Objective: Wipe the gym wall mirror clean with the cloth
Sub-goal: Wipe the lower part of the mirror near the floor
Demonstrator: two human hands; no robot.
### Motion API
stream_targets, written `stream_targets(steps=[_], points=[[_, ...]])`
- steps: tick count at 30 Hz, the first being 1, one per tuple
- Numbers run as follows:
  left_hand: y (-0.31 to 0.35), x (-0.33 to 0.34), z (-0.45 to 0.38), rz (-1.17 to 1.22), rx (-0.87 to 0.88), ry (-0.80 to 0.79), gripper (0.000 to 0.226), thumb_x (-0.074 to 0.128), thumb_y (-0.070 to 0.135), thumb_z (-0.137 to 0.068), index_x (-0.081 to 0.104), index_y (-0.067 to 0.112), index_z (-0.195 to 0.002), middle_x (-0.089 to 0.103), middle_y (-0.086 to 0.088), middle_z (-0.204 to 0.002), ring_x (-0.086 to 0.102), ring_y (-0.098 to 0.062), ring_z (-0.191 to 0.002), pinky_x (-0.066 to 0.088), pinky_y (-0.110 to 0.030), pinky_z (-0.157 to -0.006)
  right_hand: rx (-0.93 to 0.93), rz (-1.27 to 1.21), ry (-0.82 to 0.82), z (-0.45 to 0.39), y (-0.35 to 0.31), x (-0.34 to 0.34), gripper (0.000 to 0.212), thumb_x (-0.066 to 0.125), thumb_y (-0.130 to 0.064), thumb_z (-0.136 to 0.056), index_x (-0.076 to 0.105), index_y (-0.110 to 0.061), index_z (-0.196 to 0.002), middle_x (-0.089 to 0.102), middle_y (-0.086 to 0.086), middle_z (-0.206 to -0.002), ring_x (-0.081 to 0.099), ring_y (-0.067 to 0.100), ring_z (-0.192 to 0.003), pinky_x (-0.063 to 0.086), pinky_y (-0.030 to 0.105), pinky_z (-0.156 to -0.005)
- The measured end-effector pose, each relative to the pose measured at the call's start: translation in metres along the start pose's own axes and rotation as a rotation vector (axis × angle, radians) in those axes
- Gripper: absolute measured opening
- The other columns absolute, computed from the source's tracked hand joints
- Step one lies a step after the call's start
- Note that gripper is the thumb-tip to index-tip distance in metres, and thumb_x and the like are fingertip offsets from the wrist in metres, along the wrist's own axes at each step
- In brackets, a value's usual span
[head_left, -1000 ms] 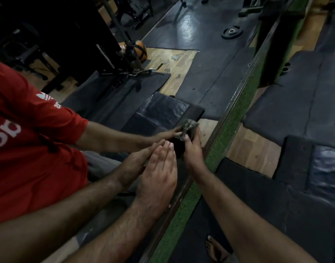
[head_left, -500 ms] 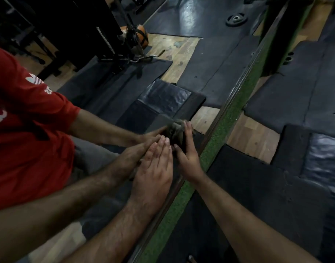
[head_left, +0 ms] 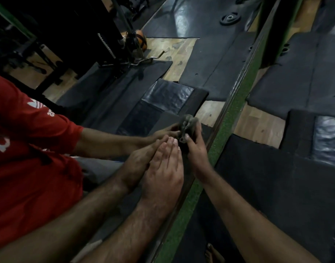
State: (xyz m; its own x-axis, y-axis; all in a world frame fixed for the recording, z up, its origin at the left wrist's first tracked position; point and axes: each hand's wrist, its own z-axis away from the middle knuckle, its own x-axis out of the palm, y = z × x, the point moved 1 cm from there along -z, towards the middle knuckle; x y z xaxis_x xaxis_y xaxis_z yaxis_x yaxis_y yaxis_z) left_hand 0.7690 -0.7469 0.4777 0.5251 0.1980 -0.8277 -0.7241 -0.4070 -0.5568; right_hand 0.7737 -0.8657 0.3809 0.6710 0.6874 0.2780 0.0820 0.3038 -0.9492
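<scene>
Shifted up-frame since a second ago, cloth and both hands alike. Filling the left half of frame: wall mirror [head_left: 125, 95], reflecting red shirt [head_left: 26, 158] and gym floor. At centre, left hand [head_left: 163, 173] flat, fingers straight, pressed on the glass. Just right, right hand [head_left: 196, 150] curled round the bunched grey cloth [head_left: 187, 124], held against the mirror's lower edge. Mid-wipe, by the look of it; next, probably a firm stroke along the bottom strip.

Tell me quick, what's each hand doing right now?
Left hand: open, fingers straight, flat against the mirror.
Right hand: gripping the cloth, pressed to the mirror.
</scene>
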Motion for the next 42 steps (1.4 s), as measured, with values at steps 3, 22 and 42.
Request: stream_targets(steps=[3, 22, 42], points=[[-0.004, 0.002, 0.027, 0.003, 0.001, -0.034, 0.058, 0.041, 0.020, -0.094, 0.044, -0.007, -0.145, 0.038, -0.027, -0.155, 0.029, -0.037, -0.150, 0.009, -0.048, -0.124, -0.086, 0.067, -0.066, 0.029, 0.017, 0.007, 0.071, 0.055, -0.042, -0.099, 0.018, -0.049, -0.159, 0.010, -0.014, -0.172, 0.013, 0.008, -0.160, 0.018, 0.034, -0.131], [-0.013, 0.003, 0.145, -0.061, -0.017, -0.038, 0.063, 0.021, 0.023, -0.099, 0.026, -0.011, -0.152, 0.014, -0.030, -0.163, 0.003, -0.039, -0.154, -0.005, -0.049, -0.126, 0.001, 0.130, -0.018, 0.123, 0.037, 0.055, 0.071, 0.049, -0.041, -0.099, 0.015, -0.040, -0.161, 0.014, -0.002, -0.175, 0.014, 0.014, -0.160, 0.020, 0.045, -0.131], [-0.034, 0.020, 0.283, -0.124, 0.009, 0.131, 0.056, 0.005, 0.007, -0.105, 0.030, -0.006, -0.153, 0.022, -0.026, -0.163, 0.017, -0.036, -0.153, 0.011, -0.047, -0.125, 0.161, 0.129, -0.004, 0.238, 0.065, 0.117, 0.085, 0.045, -0.049, -0.092, 0.012, -0.026, -0.166, 0.010, 0.000, -0.175, 0.014, 0.017, -0.160, 0.019, 0.045, -0.130]])
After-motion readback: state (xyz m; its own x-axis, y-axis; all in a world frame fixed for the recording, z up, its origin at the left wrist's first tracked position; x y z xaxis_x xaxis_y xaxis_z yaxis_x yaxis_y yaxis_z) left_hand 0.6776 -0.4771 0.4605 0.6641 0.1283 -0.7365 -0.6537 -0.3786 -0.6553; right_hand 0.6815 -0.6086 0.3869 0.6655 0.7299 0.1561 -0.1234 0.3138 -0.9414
